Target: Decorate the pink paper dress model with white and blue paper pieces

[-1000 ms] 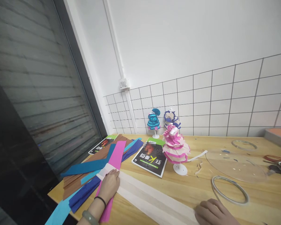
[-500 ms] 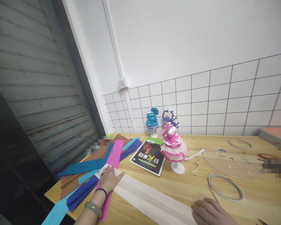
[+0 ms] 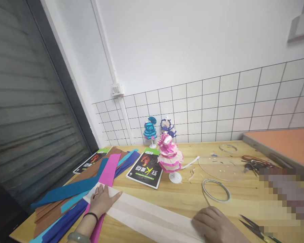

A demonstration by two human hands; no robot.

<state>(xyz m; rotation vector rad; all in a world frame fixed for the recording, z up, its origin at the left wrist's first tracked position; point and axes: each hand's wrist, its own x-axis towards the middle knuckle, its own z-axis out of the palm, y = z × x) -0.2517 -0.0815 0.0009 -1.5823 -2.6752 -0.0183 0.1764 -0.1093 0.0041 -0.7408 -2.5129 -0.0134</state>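
Paper strip (image 3: 147, 216), long, wide, white, with faint lengthwise bands, lying flat across near part of wooden table (image 3: 182, 195). Right hand (image 3: 215, 226) palm down on its near-right end, fingers loosely bent, gripping nothing. Left hand (image 3: 101, 201) flat on its left end, fingers spread wide, beside pink strip (image 3: 108, 173). Farther back: wire ring (image 3: 216, 190), book (image 3: 145, 167), pink-and-white paper doll (image 3: 169, 156) on stand.

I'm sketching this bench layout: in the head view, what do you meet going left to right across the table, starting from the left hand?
The left hand → black book → pink paper figure → wire ring → scissors. The right hand lies below the ring, so it is left out.
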